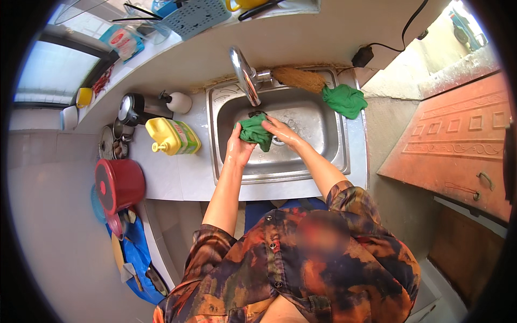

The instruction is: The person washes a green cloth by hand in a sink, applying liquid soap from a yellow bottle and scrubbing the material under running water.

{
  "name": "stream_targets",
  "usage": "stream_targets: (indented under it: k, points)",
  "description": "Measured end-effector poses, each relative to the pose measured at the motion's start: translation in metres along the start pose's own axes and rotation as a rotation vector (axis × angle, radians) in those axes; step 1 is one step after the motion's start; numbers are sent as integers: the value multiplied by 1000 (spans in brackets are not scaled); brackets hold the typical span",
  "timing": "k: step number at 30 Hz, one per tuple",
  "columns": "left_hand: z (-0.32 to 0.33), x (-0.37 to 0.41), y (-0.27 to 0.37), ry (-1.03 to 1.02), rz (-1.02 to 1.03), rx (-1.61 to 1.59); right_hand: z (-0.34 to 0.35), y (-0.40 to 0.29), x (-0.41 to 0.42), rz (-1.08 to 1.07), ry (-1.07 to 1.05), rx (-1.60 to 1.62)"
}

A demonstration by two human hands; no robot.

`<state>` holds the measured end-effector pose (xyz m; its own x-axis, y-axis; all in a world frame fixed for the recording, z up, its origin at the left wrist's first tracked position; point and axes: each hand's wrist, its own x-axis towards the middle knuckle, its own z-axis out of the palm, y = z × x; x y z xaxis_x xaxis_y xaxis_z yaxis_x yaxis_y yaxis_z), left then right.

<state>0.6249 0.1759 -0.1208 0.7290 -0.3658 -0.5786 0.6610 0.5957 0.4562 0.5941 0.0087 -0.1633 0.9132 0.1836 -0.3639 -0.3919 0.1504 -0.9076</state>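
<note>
A bunched green cloth (255, 131) is between my two hands, above the stainless steel sink (315, 115). My left hand (240, 148) cups it from the left and below, thumb up along its edge. On the right, my right hand (284, 132) rests its fingers against the cloth's side. Both wrists look wet. The chrome faucet (245, 74) arches over the basin just behind the cloth. A second green cloth (345, 101) lies crumpled on the sink's back right corner, beside a brown loofah (299, 79).
Left of the sink stand a yellow jug (177, 137) with a pump, a white pump bottle (179, 102) and a red pot (121, 183). A blue perforated basket (196, 18) sits on the ledge above. At right is an orange door (456, 145); a black plug (362, 56) hangs nearby.
</note>
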Motion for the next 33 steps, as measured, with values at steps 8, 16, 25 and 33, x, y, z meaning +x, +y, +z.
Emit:
stream_targets:
  k: [8,16,25,33]
  points:
    - [-11,-31,4,-80,69,102,26,-8,-24,5,-5,916]
    - [6,-42,-9,-159,-227,-82,72,-21,-43,-239,229,396]
    - [-7,2,-1,-95,-254,-165,83,-50,-67,-704,451,-502]
    - [50,-34,16,108,140,264,95,-68,-62,-904,547,-1093]
